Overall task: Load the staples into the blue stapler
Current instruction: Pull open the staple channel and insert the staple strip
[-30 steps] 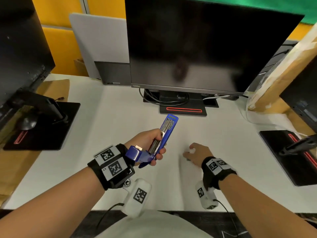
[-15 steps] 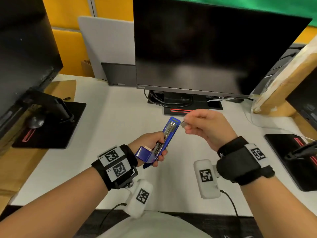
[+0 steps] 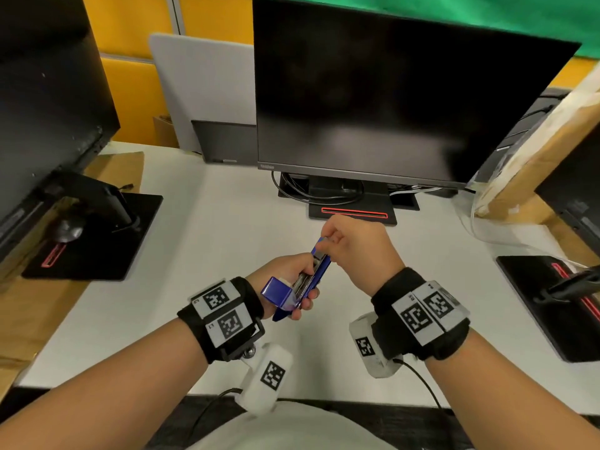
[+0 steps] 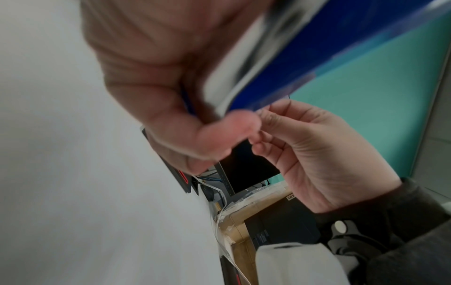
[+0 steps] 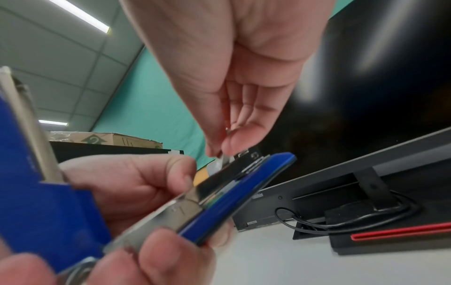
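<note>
From the head view I have the blue stapler flipped open in my left hand, fingers curled round its hinge end, its long axis running up and away to the right. My right hand sits at the far tip, so it is the nearer hand for feeding.

The left wrist view is smeared; I make out only the stapler's blue edge and the right hand's pinched fingers just beneath it.

In the right wrist view, thumb and forefinger nip what I take to be the staples, a small metal strip touching the open metal channel at its front end, roughly in line with it.
</note>
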Action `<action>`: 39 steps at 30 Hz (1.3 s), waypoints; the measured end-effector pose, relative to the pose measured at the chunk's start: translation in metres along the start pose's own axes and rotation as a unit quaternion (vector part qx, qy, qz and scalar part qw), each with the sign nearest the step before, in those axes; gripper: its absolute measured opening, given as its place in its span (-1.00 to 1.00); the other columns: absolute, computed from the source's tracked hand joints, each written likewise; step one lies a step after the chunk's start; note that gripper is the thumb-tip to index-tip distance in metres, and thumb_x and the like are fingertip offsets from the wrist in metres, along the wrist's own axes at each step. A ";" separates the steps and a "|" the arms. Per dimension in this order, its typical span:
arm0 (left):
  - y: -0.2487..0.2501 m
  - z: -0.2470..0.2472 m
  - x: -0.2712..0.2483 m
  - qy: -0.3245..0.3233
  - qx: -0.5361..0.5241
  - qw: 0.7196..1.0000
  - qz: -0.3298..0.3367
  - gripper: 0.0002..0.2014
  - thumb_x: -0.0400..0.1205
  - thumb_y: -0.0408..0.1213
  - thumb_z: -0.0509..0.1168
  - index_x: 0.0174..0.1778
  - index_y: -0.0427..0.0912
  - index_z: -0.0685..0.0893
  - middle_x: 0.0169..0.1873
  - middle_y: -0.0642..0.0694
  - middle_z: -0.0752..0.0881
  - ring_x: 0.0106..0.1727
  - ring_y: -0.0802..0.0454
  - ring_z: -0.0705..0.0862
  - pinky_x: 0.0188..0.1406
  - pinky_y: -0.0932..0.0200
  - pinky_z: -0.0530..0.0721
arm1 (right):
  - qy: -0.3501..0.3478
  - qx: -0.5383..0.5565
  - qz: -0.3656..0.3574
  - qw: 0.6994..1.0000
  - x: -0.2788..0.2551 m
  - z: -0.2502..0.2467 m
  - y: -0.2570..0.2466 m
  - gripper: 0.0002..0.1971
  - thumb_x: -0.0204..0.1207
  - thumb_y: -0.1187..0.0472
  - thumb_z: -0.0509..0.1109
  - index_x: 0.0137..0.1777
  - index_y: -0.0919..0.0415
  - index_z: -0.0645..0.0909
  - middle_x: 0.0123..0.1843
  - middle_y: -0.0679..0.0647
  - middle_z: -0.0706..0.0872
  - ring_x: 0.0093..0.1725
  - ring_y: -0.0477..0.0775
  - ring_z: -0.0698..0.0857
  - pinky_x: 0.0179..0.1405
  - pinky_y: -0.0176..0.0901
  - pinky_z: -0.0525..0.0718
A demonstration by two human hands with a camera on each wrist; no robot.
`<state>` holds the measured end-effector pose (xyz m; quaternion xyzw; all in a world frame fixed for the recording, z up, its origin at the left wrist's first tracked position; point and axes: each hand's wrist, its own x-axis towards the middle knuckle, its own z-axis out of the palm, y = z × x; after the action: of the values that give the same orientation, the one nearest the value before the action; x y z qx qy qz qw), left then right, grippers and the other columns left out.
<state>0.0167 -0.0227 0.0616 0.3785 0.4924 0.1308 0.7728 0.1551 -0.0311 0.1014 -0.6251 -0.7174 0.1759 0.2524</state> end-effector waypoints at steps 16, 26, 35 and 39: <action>0.000 0.000 0.002 -0.028 0.005 0.999 -0.017 -0.85 0.46 -0.19 0.04 -0.26 -0.17 0.46 -0.53 -0.09 0.49 -0.63 0.07 0.44 -0.68 0.38 0.39 | -0.026 0.038 -0.013 0.999 0.004 -0.011 0.004 -0.87 0.45 0.24 0.40 -0.05 0.26 0.66 -0.24 0.06 0.66 -0.37 -0.08 0.59 -0.28 -0.26 0.61; -0.001 0.000 0.001 -0.026 0.008 1.000 -0.015 -0.84 0.47 -0.18 0.03 -0.20 -0.17 0.45 -0.54 -0.07 0.48 -0.63 0.08 0.42 -0.67 0.38 0.37 | -0.041 0.053 0.000 0.998 0.002 -0.012 0.005 -0.86 0.46 0.23 0.39 -0.03 0.26 0.64 -0.19 0.14 0.71 -0.32 0.03 0.65 -0.27 -0.19 0.68; 0.002 0.002 -0.001 -0.031 0.012 0.999 -0.019 -0.85 0.48 -0.18 0.03 -0.29 -0.13 0.44 -0.49 -0.08 0.45 -0.61 0.09 0.40 -0.67 0.39 0.36 | 0.027 0.029 0.007 0.999 -0.002 -0.006 0.016 -0.58 0.40 0.18 0.47 0.28 0.09 0.57 0.13 -0.04 0.41 0.05 -0.04 0.51 -0.05 -0.27 0.55; -0.001 0.001 0.003 -0.038 0.025 0.999 -0.029 -0.85 0.47 -0.15 0.05 -0.29 -0.13 0.44 -0.51 -0.07 0.47 -0.59 0.08 0.40 -0.67 0.37 0.37 | -0.019 0.158 0.094 0.983 0.000 -0.005 0.022 -0.64 0.38 0.21 0.48 0.19 0.14 0.60 0.21 0.12 0.65 0.09 0.14 0.67 0.03 -0.03 0.73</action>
<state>0.0189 -0.0217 0.0592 0.3875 0.4767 0.0814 0.7849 0.1758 -0.0280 0.0924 -0.6385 -0.6235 0.3216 0.3163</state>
